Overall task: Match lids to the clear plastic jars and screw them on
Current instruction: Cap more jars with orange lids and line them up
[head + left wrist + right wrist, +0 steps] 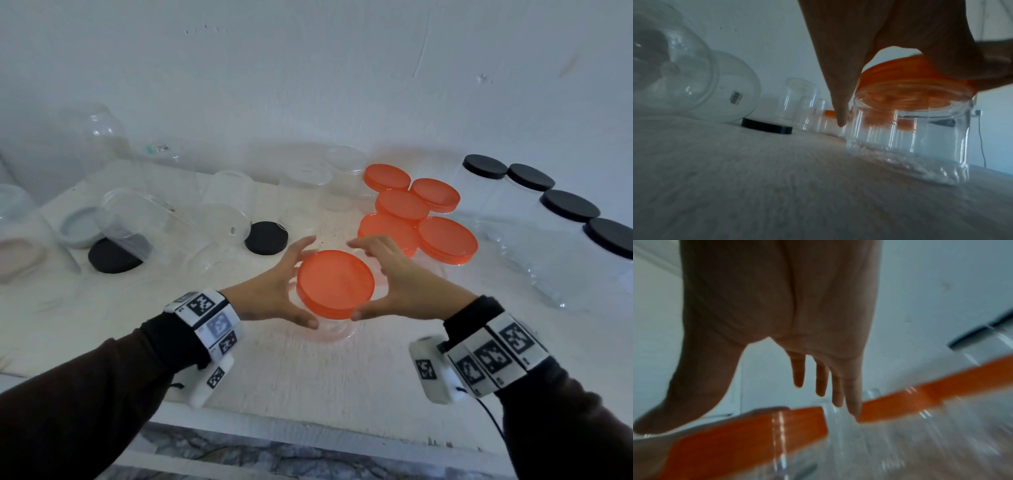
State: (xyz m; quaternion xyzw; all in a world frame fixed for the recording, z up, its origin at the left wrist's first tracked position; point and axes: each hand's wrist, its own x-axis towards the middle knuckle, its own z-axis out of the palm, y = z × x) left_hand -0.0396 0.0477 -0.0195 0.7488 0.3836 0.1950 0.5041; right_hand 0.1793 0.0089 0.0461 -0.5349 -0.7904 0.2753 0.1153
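A clear plastic jar [337, 330] stands near the middle of the white table with an orange lid [335, 284] on its mouth. My left hand [303, 281] cups the lid's left side, fingers spread and thumb low against the near edge. My right hand [368, 279] mirrors it on the right side, with straight fingers. In the left wrist view the thumb [838, 97] hangs beside the jar [910, 129] and the fingers lie on the lid [910, 76]. The blurred right wrist view shows straight fingers [853, 394] above the lid [748, 434].
Behind the hands stands a cluster of orange-lidded jars [418, 212]; black-lidded jars [568, 205] line the right. Loose black lids [266, 237] [113, 257], a grey lid [80, 226] and open clear jars [226, 205], some lying down, fill the left. The table's front edge [308, 421] is close.
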